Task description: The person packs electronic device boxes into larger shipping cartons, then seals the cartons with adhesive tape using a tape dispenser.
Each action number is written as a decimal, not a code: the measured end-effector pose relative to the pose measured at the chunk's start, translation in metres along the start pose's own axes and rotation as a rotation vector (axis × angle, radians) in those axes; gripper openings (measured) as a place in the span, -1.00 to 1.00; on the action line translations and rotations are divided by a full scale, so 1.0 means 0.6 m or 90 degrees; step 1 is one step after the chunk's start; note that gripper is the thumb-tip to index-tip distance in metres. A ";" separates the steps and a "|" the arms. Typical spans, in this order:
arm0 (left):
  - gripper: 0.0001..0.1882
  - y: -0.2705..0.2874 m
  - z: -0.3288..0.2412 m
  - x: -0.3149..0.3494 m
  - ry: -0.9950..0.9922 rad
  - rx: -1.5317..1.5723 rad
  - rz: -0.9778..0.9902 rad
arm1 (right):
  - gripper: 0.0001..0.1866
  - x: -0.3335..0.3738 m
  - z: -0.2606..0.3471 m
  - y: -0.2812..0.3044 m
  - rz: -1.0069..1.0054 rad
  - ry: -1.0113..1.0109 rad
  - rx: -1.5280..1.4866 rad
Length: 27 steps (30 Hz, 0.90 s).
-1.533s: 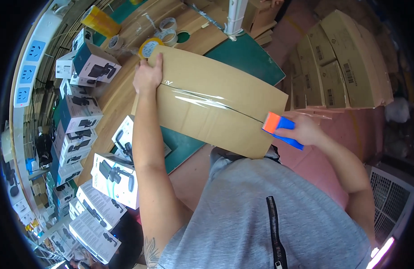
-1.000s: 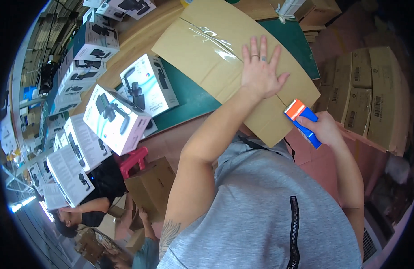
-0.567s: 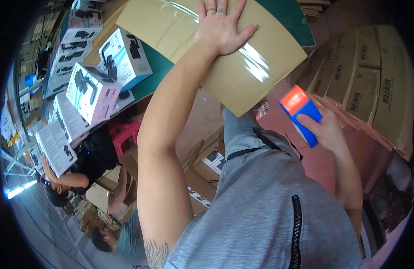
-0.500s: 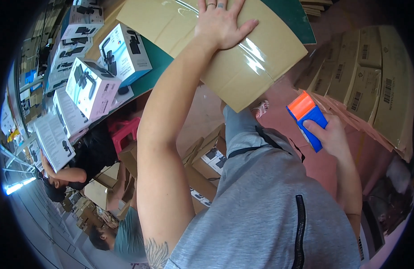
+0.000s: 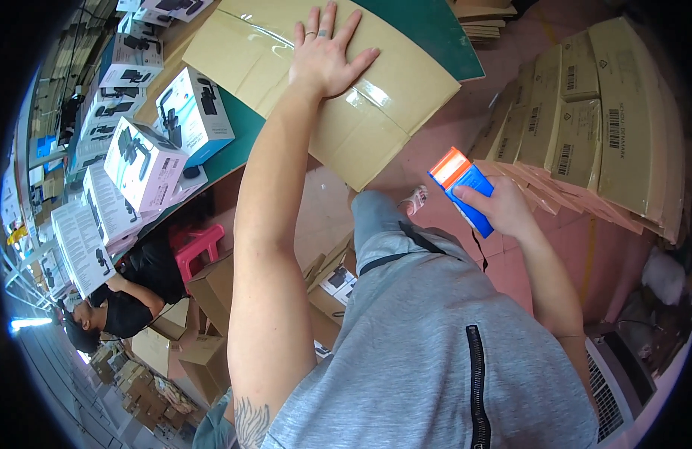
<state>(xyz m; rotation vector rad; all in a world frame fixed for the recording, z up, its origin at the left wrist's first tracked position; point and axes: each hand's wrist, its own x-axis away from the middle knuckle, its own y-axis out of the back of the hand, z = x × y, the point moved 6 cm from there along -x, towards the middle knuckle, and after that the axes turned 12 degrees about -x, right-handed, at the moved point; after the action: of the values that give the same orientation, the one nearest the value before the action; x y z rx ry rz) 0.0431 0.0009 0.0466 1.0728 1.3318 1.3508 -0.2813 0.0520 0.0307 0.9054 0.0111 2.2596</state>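
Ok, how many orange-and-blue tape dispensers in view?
1: the tape dispenser held in the right hand, apart from the carton under the left hand. More could be hidden behind the white boxes.

One dispenser (image 5: pixel 477 184); one stool (image 5: pixel 203 242); apparently two coworkers (image 5: pixel 129 314)

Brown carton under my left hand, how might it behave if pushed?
The brown carton would likely slide, not roll, given its flat top. The clear tape may feel slick, since it shines. Its apparent overhang past the green table could invite tipping.
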 end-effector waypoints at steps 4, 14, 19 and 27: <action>-0.17 -0.037 0.026 0.001 -0.008 -0.050 -0.067 | -0.45 -0.021 0.009 -0.016 -0.017 0.058 0.048; -0.20 -0.043 0.021 -0.008 -0.025 -0.080 -0.153 | -0.32 -0.135 -0.116 -0.030 0.076 -0.136 0.647; -0.28 -0.022 -0.023 0.019 -0.141 -0.090 -0.179 | -0.33 -0.072 -0.266 0.009 -0.163 -0.234 0.250; -0.17 -0.039 -0.199 0.114 -0.074 -0.204 0.041 | -0.53 0.003 -0.282 -0.007 -0.346 -0.141 -0.303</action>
<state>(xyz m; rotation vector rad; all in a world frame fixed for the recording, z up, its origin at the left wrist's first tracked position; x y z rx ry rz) -0.0864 0.0446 0.0180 0.9639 0.9633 1.4672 -0.3830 0.0961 -0.0972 0.7699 -0.3263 1.5558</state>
